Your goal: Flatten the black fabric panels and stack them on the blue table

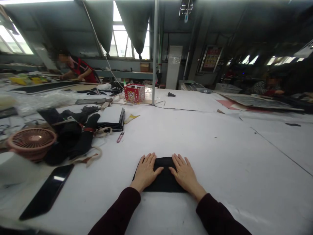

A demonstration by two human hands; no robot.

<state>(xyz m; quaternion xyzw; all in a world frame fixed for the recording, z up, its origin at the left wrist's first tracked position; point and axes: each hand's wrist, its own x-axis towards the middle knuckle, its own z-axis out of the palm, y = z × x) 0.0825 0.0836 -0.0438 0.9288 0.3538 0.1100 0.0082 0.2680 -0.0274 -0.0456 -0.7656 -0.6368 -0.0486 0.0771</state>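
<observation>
A small black piece of fabric [164,178] lies flat on the white table [195,137] right in front of me. My left hand [146,171] rests palm down on its left part, fingers stretched out. My right hand [184,173] lies flat on its right part, fingers spread. Neither hand grips anything. Dark maroon sleeves cover both my forearms.
A pile of black fabric pieces [73,133], a pink fan [33,140], a black phone [47,192] and small pink snips [120,137] are at the left. A red box [134,93] stands by a metal pole [155,52]. A person in red [78,70] works far left.
</observation>
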